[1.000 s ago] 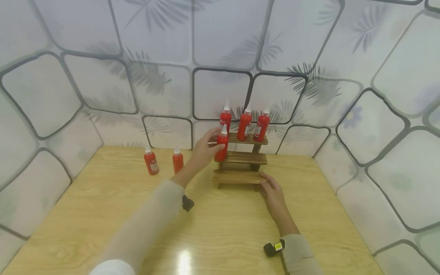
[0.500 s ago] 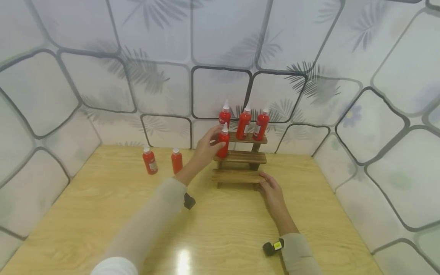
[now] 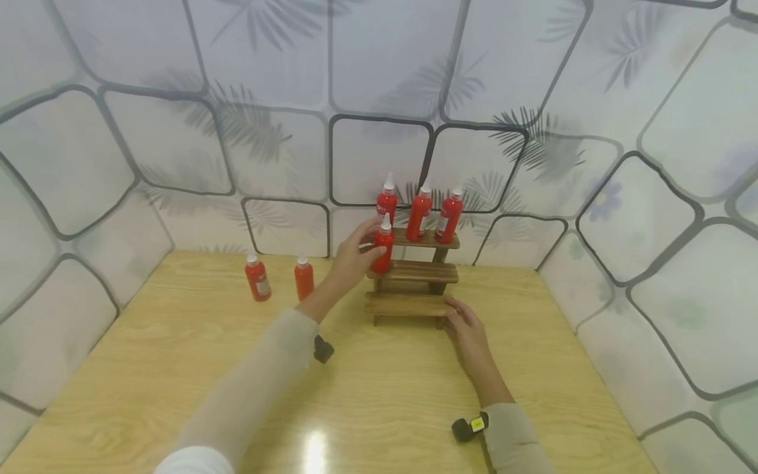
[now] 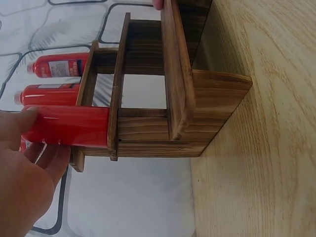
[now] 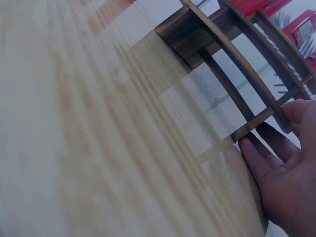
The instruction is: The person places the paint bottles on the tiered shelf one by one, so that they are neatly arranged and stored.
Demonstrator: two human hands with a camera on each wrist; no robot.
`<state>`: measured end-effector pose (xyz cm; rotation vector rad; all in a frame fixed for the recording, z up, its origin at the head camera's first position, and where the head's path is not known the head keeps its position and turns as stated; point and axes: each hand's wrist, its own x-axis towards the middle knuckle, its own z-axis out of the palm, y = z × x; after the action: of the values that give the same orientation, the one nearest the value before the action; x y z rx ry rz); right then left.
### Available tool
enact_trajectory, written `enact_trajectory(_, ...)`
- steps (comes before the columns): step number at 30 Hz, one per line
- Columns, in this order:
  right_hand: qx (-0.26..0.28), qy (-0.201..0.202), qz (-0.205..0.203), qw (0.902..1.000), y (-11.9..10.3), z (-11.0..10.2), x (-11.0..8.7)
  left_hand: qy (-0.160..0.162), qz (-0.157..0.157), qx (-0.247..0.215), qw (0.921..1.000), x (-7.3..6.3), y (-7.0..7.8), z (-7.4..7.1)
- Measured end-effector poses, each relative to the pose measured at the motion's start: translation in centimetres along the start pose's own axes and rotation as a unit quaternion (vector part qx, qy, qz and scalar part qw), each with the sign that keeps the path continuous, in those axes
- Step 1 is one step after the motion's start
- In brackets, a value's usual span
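My left hand (image 3: pixel 353 255) holds a red squeeze bottle (image 3: pixel 383 251) with a white pointed nozzle, thumb on one side and fingers on the other. The bottle stands upright at the left end of the middle step; in the left wrist view its base (image 4: pixel 96 127) meets that step's board. The wooden three-step rack (image 3: pixel 414 304) stands on the table. My right hand (image 3: pixel 470 332) grips the right end of its lowest step, with fingers (image 5: pixel 254 155) at the rack's side support. Three similar bottles (image 3: pixel 420 216) line the top step, the leftmost partly hidden behind the held one.
Two more red bottles, one farther left (image 3: pixel 258 280) and one beside my left forearm (image 3: pixel 304 276), stand on the wooden table (image 3: pixel 379 401). A patterned wall covering (image 3: pixel 284 151) rises close behind the rack and along both sides.
The held bottle has shifted slightly back from the middle step's front edge, rising a little and then lowering. My right hand has stayed at the rack's lowest step.
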<state>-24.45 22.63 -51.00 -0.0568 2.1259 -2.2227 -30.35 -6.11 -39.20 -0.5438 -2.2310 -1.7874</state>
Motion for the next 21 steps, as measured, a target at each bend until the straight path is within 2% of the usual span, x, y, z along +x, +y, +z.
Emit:
enact_trajectory(3, -0.001, 0.004, 0.002, 1.0, 0.0, 0.1, 0.0, -0.007, -0.002, -0.004, 1.0, -0.2, 0.0, -0.1)
enact_trajectory(6, 0.004, 0.001, 0.002, 1.0, 0.0, 0.1, 0.0, 0.0, 0.008, -0.007, 0.9999, -0.8, 0.2, -0.5)
enact_trajectory(11, 0.008, 0.001, 0.0, 1.0, 0.1, 0.3, 0.1, 0.035, 0.018, 0.003, 0.9992, -3.4, 0.3, -2.1)
enact_trajectory(15, 0.004, 0.004, 0.001, 1.0, 0.1, 0.3, 0.0, 0.059, 0.017, 0.012, 0.9981, -5.7, -0.5, -3.9)
enact_trajectory(18, 0.004, 0.002, 0.004, 1.0, 0.0, 0.2, 0.1, 0.079, 0.001, 0.022, 0.9967, -7.3, -1.2, -5.5)
enact_trajectory(21, 0.008, 0.001, 0.006, 1.0, -0.1, 0.1, 0.0, 0.094, -0.03, 0.031, 0.9946, -8.6, -1.8, -7.0)
